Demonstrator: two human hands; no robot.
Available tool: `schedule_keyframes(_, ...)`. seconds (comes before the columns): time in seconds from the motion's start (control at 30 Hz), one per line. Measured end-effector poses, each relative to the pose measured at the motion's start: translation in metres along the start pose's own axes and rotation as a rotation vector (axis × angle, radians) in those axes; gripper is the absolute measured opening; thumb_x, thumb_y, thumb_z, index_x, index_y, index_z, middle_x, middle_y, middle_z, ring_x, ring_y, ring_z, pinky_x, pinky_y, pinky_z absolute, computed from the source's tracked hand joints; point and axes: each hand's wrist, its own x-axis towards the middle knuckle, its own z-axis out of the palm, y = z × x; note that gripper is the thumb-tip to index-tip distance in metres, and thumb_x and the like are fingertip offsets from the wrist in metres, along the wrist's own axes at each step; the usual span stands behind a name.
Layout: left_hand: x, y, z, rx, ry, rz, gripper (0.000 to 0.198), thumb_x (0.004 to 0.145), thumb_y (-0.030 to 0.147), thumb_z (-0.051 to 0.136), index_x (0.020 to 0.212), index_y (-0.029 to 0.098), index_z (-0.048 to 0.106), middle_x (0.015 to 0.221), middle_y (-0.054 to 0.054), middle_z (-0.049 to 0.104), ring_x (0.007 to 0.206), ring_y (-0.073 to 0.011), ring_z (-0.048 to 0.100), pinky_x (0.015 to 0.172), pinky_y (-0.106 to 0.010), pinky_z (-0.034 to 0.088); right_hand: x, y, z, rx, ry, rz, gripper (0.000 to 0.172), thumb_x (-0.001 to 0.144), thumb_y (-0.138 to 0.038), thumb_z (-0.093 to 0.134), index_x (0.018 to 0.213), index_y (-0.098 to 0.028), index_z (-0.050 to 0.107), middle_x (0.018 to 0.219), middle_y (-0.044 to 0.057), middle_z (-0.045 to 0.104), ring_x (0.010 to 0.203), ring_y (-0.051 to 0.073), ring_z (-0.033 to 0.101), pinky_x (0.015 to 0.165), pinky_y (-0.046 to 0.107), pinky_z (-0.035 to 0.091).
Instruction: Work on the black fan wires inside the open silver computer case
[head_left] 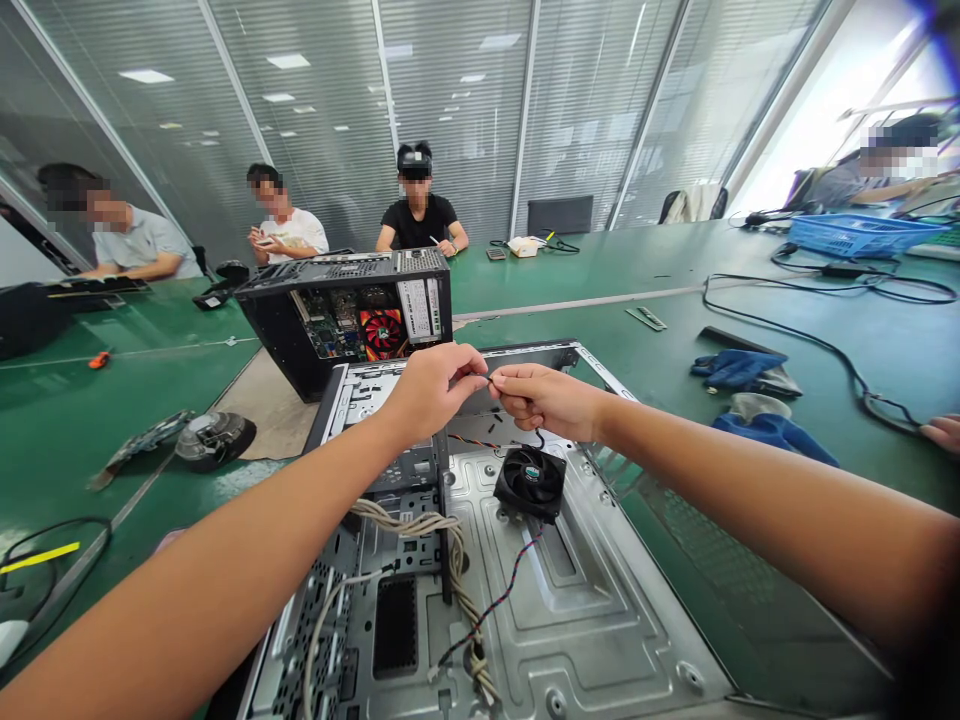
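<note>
My left hand and my right hand meet fingertip to fingertip above an open computer case lying on its side. Between their pinched fingers shows a thin dark wire-like piece; its ends are hidden. Just below my right hand, a black cooling fan rests on the case's bare metal panel. A twisted coloured wire runs from the fan toward a small white plug. Short black wire also rises from the fan toward my right hand. Braided beige cables cross the case's middle.
Behind stands another open computer case with a red fan. On the green table lie a round metal-and-black part, blue gloves, a memory stick, black cables and a blue basket. Several people sit around it.
</note>
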Motion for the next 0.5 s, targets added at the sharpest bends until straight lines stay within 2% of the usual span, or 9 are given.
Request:
schedule_keyframes(0.13,-0.001,-0.0016,0.0016,-0.04,-0.019,-0.039,0.009,0.086,0.021,0.059,0.093,0.017,0.064,0.078,0.0,0.067,0.068,-0.0107,0.057,0.066,-0.026,0.044,0.0018,0.0012,0.0015,-0.064,0.042,-0.017,0.021,0.088,-0.032,0.057,0.074,-0.017,0.055,0.055,-0.008,0.034,0.046,0.005,0.019,0.044,0.021,0.016)
schedule_keyframes(0.3,-0.0012,-0.0043,0.0022,-0.039,-0.028,-0.045,0.012,0.08,0.018,0.064,0.092,0.017,0.064,0.083,0.0,0.068,0.07,-0.011,0.057,0.067,-0.025,0.045,0.0018,-0.0001,0.0039,-0.084,0.084,-0.007,0.014,0.085,-0.024,0.058,0.074,-0.015,0.057,0.064,-0.004,0.045,0.048,0.005,0.024,0.045,0.022,0.02)
schedule_keyframes(0.5,-0.002,-0.0036,0.0032,-0.101,-0.071,-0.065,0.008,0.085,0.02,0.058,0.09,0.017,0.063,0.077,0.0,0.068,0.068,-0.0104,0.057,0.063,-0.024,0.042,0.0035,0.0031,0.0035,-0.14,0.066,-0.016,0.023,0.09,-0.033,0.054,0.076,-0.017,0.058,0.055,-0.007,0.032,0.047,0.007,0.019,0.045,0.024,0.014)
